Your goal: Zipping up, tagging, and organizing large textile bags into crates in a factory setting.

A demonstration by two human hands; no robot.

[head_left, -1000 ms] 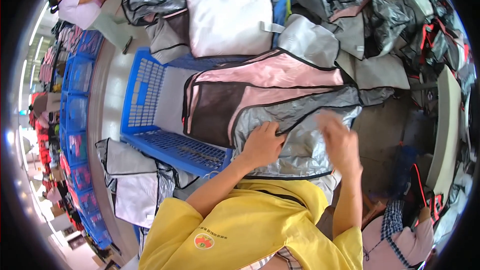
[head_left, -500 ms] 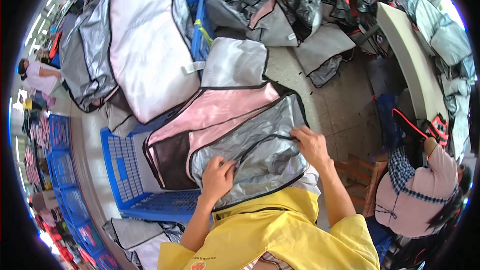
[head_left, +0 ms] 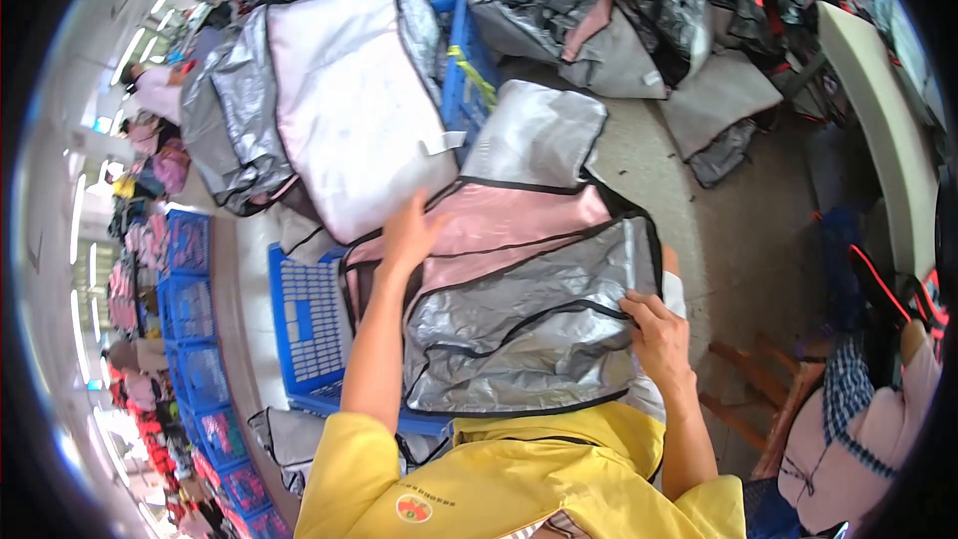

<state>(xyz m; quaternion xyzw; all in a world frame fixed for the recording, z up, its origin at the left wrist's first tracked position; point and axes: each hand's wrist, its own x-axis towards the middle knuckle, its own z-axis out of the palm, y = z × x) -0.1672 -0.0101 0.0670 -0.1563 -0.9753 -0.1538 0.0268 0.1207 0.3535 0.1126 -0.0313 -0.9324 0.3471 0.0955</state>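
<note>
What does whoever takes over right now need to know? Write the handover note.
Left hand: open, palm flat on the pink panel of the bag.
Right hand: pinching the right edge of the silver quilted panel.
The bag lies spread over the blue crate, in front of the person's yellow shirt.
Done: bag laid out flat, black-trimmed sections showing.
Left: cannot tell from this view. More silver bags are piled beyond.

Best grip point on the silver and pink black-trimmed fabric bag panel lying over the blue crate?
Probably the right black-piped edge of the silver and pink black-trimmed fabric bag panel, from the right, where the right hand already pinches it: it lies flat and limp, so only edges offer purchase. The left hand presses the pink part.
</note>
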